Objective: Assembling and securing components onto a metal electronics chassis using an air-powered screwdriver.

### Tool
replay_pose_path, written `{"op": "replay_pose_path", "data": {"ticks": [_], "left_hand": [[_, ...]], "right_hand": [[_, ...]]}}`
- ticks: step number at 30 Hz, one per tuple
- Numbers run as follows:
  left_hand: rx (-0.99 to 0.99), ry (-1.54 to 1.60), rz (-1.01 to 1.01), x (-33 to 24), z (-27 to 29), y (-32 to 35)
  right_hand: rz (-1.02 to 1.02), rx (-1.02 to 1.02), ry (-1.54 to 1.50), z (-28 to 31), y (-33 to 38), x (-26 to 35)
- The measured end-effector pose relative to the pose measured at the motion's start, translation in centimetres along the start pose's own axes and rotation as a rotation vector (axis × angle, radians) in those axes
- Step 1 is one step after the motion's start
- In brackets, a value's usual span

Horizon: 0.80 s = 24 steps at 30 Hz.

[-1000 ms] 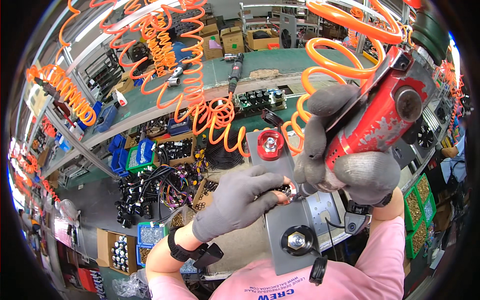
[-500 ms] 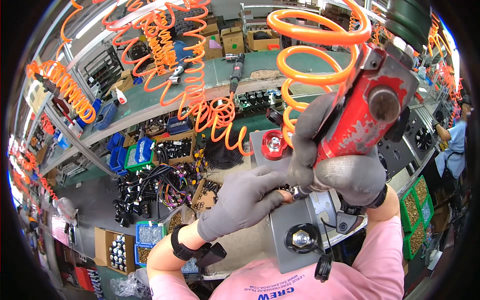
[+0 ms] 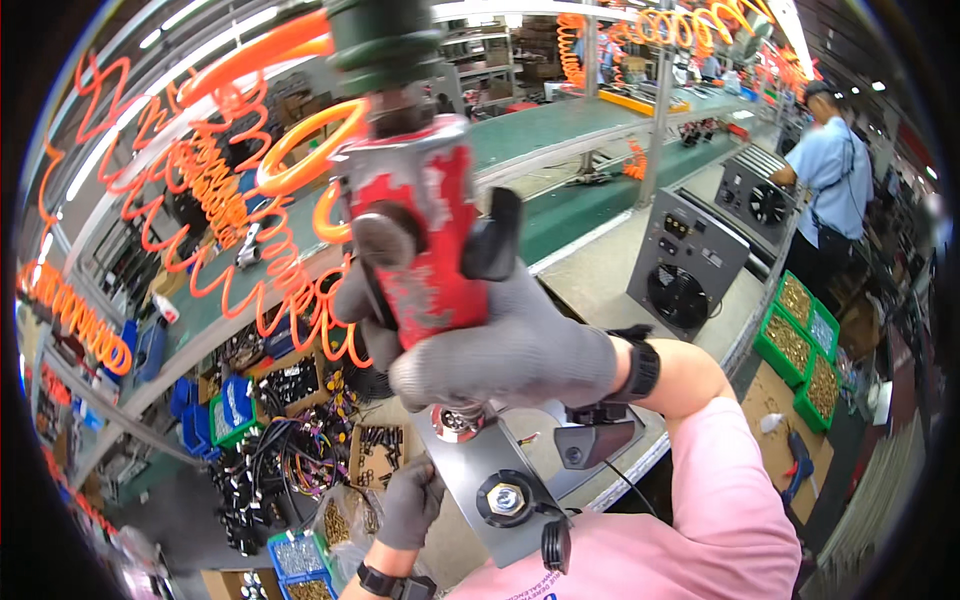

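My right hand (image 3: 500, 350), in a grey glove, is closed around a worn red air screwdriver (image 3: 440, 235) with a dark green upper end. The tool stands upright, its nose down at a red-ringed round fitting (image 3: 455, 428) on a grey metal panel (image 3: 465, 465). Contact at the tip is partly hidden by the hand. Nearer to me, a black round fitting (image 3: 505, 499) with a shiny metal centre sits on the same panel. Beside the panel's left edge is my gloved left hand (image 3: 412, 505), fingers curled in; what they hold, if anything, is hidden.
Left of the panel lie a carton of small black parts (image 3: 378, 455), tangled cables (image 3: 290, 460) and bins of screws (image 3: 297, 555). Orange coiled hoses (image 3: 210, 180) hang at the left. A fan panel (image 3: 685, 265) stands right, and a co-worker (image 3: 835, 165) beyond.
The view has swung right. The screwdriver has come over the red-ringed fitting, its nose down there. My left hand has left the tool's tip and drawn back to the panel's left side.
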State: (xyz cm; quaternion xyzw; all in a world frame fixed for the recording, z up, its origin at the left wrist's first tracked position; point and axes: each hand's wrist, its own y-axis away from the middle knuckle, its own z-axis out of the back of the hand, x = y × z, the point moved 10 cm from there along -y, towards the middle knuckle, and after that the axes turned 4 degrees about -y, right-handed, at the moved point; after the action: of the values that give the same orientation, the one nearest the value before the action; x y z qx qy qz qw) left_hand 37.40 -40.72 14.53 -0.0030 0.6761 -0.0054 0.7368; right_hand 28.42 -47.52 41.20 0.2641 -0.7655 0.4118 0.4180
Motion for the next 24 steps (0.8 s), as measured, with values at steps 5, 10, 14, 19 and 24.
{"op": "replay_pose_path", "data": {"ticks": [5,10,14,19,24], "left_hand": [[-0.176,0.694,0.209,2.5,1.3,-0.7],[-0.231,0.588,0.097,-3.8,2.3,-0.5],[-0.173,0.521,0.039,-8.3,1.8,-0.2],[-0.147,0.636,0.042,-10.1,0.2,-0.5],[-0.067,0.676,-0.041,-11.2,-0.2,0.0]], "right_hand": [[0.030,-0.033,-0.189,0.3,0.7,2.3],[0.206,-0.064,-0.283,0.5,0.7,2.3],[0.214,-0.056,-0.355,0.9,1.4,0.9],[0.334,-0.034,-0.361,0.8,2.2,1.4],[0.316,0.019,-0.327,0.3,2.2,1.2]]}}
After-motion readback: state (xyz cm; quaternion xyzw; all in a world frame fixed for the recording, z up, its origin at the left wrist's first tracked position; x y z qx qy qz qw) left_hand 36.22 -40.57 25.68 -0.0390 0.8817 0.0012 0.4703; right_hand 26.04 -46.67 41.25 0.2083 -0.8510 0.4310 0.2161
